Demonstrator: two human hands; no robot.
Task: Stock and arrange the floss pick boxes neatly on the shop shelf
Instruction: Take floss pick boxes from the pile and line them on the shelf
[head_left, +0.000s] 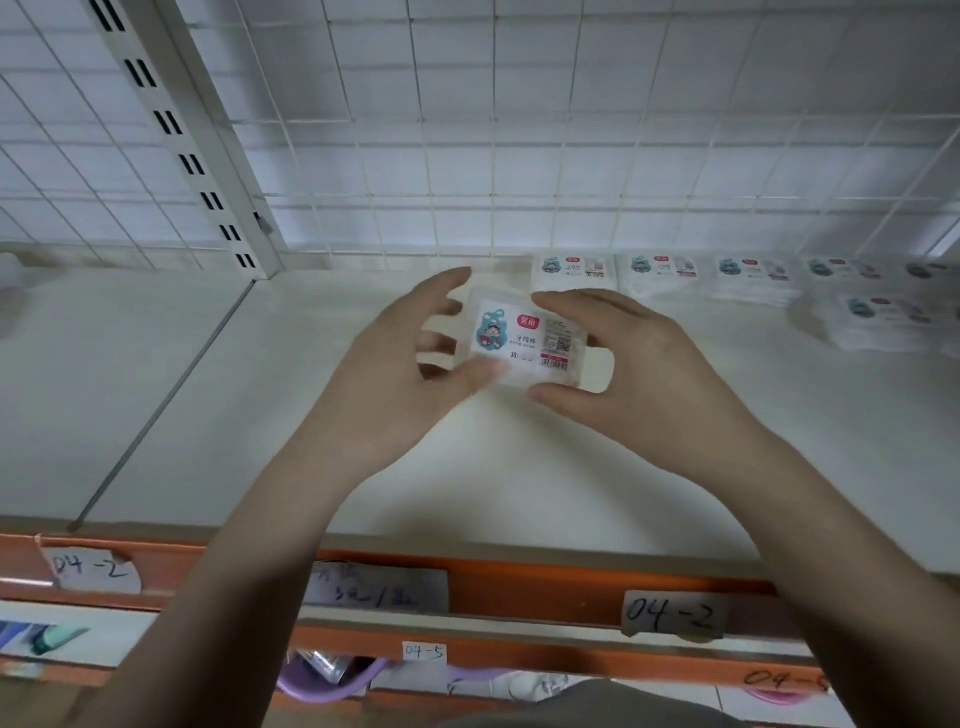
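Observation:
A clear floss pick box (524, 340) with a white label, a cartoon figure and a barcode is held over the white shelf (311, 415), label facing me. My left hand (400, 374) grips its left end, thumb along the near edge and fingers behind it. My right hand (618, 364) grips its right end, thumb below and fingers over the top. A row of several matching boxes (660, 273) lies flat along the back of the shelf to the right, with one more box (878, 319) in front of the row at far right.
A white wire grid (519, 130) backs the shelf, and a slotted upright post (192, 140) stands at left. An orange price rail (519, 582) with handwritten tags (672, 613) runs along the front edge. Lower shelves hold purple and pink items (332, 680).

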